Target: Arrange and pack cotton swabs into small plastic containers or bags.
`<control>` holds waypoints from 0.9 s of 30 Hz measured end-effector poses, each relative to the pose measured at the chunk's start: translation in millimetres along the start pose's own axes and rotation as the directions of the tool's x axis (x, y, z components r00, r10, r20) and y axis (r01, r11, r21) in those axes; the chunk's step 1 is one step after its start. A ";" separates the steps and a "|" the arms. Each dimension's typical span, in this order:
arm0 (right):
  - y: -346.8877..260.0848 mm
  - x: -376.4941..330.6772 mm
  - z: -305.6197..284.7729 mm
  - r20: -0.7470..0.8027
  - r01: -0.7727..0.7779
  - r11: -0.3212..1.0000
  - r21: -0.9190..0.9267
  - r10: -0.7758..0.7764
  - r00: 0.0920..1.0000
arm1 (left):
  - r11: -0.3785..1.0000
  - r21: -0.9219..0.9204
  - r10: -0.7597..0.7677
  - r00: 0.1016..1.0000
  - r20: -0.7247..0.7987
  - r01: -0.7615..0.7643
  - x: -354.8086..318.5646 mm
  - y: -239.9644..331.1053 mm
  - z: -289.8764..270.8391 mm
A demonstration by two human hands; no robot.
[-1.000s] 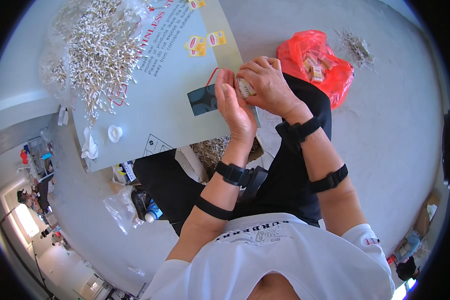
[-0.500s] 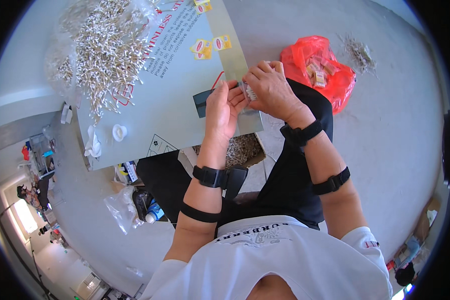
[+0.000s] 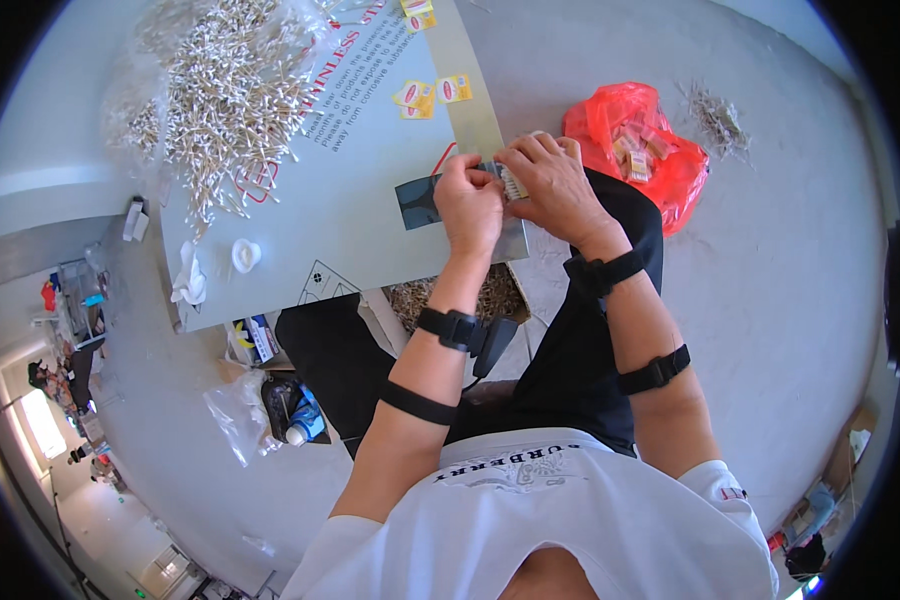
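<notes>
Over the right edge of the table, a small clear packet of cotton swabs (image 3: 513, 184) sits between my two hands, its white tips lined up in a row. My right hand (image 3: 558, 190) is closed around the packet from the right and partly covers it. My left hand (image 3: 473, 208) has its fingers curled in a pinch at the packet's left end; the fingertips are partly hidden. Beside my left hand, a dark flat rectangle (image 3: 417, 203) lies on the table. Loose cotton swabs (image 3: 235, 110) form a big heap on a clear plastic bag at the far left.
On the metal-sheet table (image 3: 355, 240) lie yellow printed cards (image 3: 454, 88), a small white round cup (image 3: 245, 256) and a crumpled white piece (image 3: 189, 275). Right on the floor, a red plastic bag (image 3: 680, 185) holds filled packets. A carton of swabs (image 3: 500, 295) stands under the table edge.
My left hand has gone from flat, outstretched fingers to a curled pinch at the packet and has shifted slightly right. My right hand still holds the packet, a little lower and further right.
</notes>
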State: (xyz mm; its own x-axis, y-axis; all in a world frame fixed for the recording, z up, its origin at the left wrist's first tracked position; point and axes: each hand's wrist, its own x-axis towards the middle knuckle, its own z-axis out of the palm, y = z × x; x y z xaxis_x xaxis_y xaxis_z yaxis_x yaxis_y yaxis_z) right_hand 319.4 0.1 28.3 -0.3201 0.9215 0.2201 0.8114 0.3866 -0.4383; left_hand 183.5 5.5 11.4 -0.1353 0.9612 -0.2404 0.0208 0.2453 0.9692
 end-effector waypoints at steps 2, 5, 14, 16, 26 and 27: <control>3.7 -0.8 2.1 -0.007 -0.006 1.000 0.001 0.006 1.000 | 0.928 0.322 0.197 0.980 0.011 -0.190 2.9 -0.3 6.1; 0.1 3.4 0.7 0.009 0.012 1.000 0.018 -0.012 1.000 | 0.933 0.309 0.194 0.981 -0.006 -0.183 14.1 -13.0 1.2; 0.1 -21.0 -15.7 -0.119 -0.172 0.958 -0.229 0.147 0.982 | 0.990 -0.109 -0.084 0.993 0.085 0.094 6.5 0.4 13.1; 6.4 -31.5 -10.5 -0.290 -0.380 0.856 0.351 0.485 0.825 | 0.986 -0.126 -0.097 0.991 0.090 0.108 6.4 -0.7 20.5; 8.4 -48.4 -3.2 0.262 0.126 -0.333 0.935 0.884 0.387 | 0.940 -0.334 0.037 0.956 0.292 0.066 -27.8 22.1 55.3; 2.7 -48.5 -11.8 0.280 0.112 -0.354 0.928 0.865 0.416 | 0.955 -0.169 0.278 0.930 0.239 -0.242 -32.1 28.2 44.2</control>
State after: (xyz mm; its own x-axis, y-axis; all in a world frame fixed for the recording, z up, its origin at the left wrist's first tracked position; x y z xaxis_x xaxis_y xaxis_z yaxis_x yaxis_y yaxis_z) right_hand 342.8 -44.0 26.8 0.4322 0.7283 -0.5318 -0.7772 0.0017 -0.6293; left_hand 232.1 -12.8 44.1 0.1172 0.9925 0.0335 -0.1147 -0.0199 0.9932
